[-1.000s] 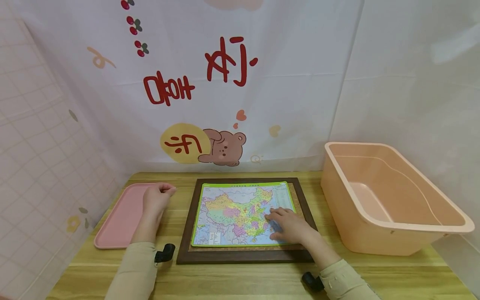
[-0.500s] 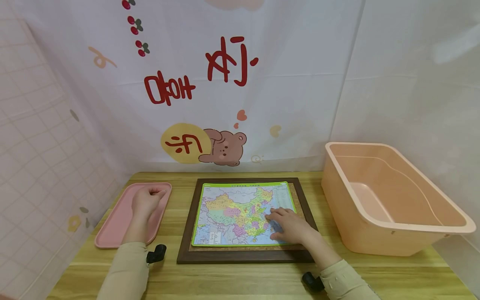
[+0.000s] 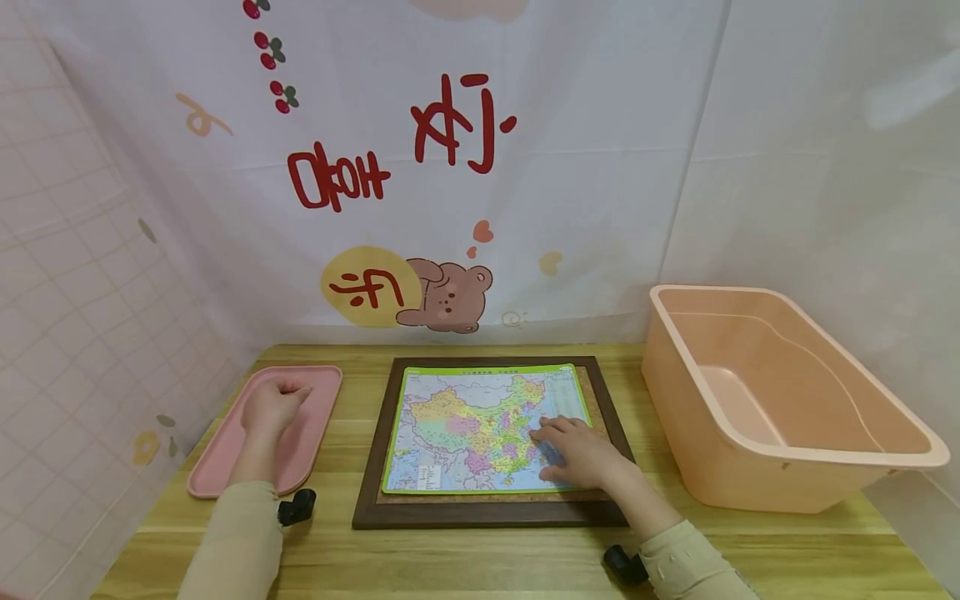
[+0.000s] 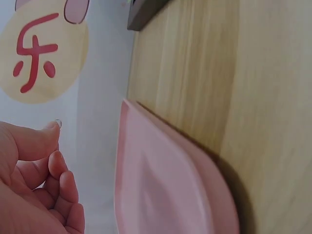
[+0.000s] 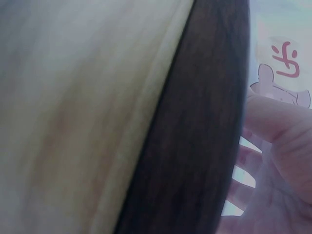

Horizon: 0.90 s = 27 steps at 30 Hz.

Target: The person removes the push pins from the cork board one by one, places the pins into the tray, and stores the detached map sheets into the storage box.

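Observation:
My left hand (image 3: 272,407) is over the pink tray (image 3: 318,408), thumb bent in to the forefinger and the other fingers curled. A small pale glint shows at the thumb tip in the left wrist view, where the hand (image 4: 34,165) hangs beside the tray; I cannot tell whether it is the nail or something pinched. With fingers spread, my right hand (image 3: 585,454) rests on the right part of a green-edged map of China (image 3: 465,425). Under the map lies a cork board with a dark wooden frame (image 3: 487,514), its edge filling the middle of the right wrist view.
A deep peach plastic tub (image 3: 750,475) stands at the right of the wooden table (image 3: 465,562). Behind the table hangs a white cloth (image 3: 577,217) with red characters and a bear print. A patterned cloth (image 3: 75,333) borders the left side.
My left hand has moved left, from the tray's right edge to over its middle, with its fingers kept together. My right hand and the map have stayed put.

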Tool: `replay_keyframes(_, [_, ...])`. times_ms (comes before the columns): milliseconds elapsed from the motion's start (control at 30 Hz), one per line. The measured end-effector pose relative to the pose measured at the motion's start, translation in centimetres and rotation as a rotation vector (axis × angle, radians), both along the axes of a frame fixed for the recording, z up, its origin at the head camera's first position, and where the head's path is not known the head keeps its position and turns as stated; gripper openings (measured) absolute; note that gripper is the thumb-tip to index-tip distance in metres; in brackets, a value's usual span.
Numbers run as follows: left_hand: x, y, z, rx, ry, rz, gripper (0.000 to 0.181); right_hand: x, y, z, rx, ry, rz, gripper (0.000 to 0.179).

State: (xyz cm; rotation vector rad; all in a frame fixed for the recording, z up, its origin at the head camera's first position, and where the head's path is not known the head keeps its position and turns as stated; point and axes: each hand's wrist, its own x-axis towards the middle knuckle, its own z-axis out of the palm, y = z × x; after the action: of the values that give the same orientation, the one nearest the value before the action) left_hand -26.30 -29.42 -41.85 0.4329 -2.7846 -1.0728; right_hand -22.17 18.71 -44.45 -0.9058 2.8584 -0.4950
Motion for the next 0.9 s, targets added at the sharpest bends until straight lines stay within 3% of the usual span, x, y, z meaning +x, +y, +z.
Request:
replay_keyframes(300, [0.0, -1.6, -0.4, -0.029, -0.092, 0.003, 0.036, 0.0, 0.0, -0.1, -0.001, 0.008, 0.003, 0.059])
replay_keyframes(900, [0.0, -3.3, -1.2, -0.091, -0.205, -0.036, 0.033, -0.2, 0.0, -0.5, 0.000, 0.022, 0.004, 0.059])
